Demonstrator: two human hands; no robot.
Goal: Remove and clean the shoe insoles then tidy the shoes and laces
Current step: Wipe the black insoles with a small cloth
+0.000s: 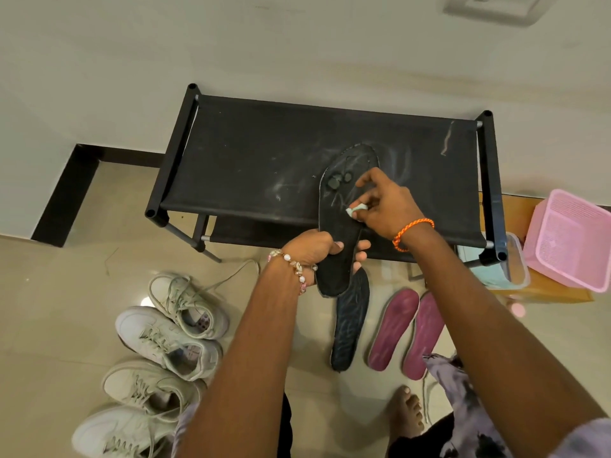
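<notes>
A black insole lies with its toe end on the black fabric top of the shoe rack. My left hand grips its heel end, fingers curled round the edge. My right hand pinches a small pale wipe against the insole's middle. A second black insole lies on the floor below. Two magenta insoles lie side by side to its right. Several white sneakers with loose laces stand on the floor at the left.
A pink plastic basket and a clear container holding something teal sit at the right of the rack on a wooden surface. My bare foot stands on the beige tiled floor. A dark skirting runs along the wall at left.
</notes>
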